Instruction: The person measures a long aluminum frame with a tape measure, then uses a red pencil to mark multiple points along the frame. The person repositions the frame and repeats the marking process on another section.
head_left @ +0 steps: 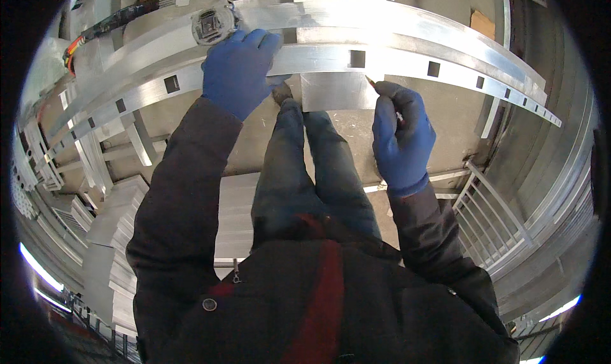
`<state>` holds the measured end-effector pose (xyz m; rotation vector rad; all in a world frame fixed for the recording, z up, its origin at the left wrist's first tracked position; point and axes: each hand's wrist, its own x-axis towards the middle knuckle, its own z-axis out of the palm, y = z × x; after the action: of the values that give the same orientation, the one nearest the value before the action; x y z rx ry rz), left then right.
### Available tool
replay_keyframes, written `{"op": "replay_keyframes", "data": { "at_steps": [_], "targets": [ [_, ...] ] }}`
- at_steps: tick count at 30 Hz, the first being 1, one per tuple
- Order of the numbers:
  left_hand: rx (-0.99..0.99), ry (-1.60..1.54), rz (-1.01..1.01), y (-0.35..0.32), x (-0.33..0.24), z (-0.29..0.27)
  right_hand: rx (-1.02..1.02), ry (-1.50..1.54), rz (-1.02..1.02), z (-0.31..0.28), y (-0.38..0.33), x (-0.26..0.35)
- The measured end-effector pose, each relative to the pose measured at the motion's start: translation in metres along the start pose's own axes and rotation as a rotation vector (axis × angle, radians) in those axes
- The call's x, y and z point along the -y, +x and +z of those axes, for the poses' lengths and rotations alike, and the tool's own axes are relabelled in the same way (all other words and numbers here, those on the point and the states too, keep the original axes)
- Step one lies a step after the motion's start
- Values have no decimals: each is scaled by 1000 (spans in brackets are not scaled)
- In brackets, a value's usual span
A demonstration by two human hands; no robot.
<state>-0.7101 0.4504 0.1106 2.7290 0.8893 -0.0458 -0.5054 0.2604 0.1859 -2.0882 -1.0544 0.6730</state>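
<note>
A long silvery metal rail (398, 59) with square cut-outs runs across in front of me. My left hand (237, 71), in a blue glove, grips it left of the middle, fingers over the top and thumb along the near edge. Touching those fingertips is a scuffed grey tape measure (215, 24), lying on the flat metal bar (356, 17) behind the rail. My right hand (403, 131), gloved in blue too, is closed round a thin pencil (371, 82). Its point is close to the rail's near edge, beside a flat metal plate (337, 91); most of it hides inside the fingers.
At the far left lies a black-handled tool or brush (121, 19) near coloured wires (71, 53). Stacked pale metal pieces (121, 236) stand at my left. A barred metal frame (490, 217) is at the right, and a brown scrap (482, 25) lies at the back right.
</note>
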Motion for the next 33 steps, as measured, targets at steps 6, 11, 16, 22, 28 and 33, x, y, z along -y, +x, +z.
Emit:
{"op": "replay_keyframes", "data": {
  "at_steps": [6, 11, 16, 22, 28, 33],
  "targets": [
    [10, -23, -33, -2, -5, -2, -71, -46, -101, 17, 6, -2],
    [100, -36, -53, 1, -3, -6, -135, -130, -117, 29, 13, -1],
    [51, -16, -30, 0, -3, -5, -133, -247, -99, 43, 18, 3],
    [234, 6, -63, 2, -1, -7, -150, -342, -132, 55, 26, 4],
    [234, -7, -74, 2, -1, -8, -133, -429, -148, 60, 33, 6],
    [247, -3, -63, 1, 2, -10, -1, -576, -10, 54, 37, 23]
  ]
}}
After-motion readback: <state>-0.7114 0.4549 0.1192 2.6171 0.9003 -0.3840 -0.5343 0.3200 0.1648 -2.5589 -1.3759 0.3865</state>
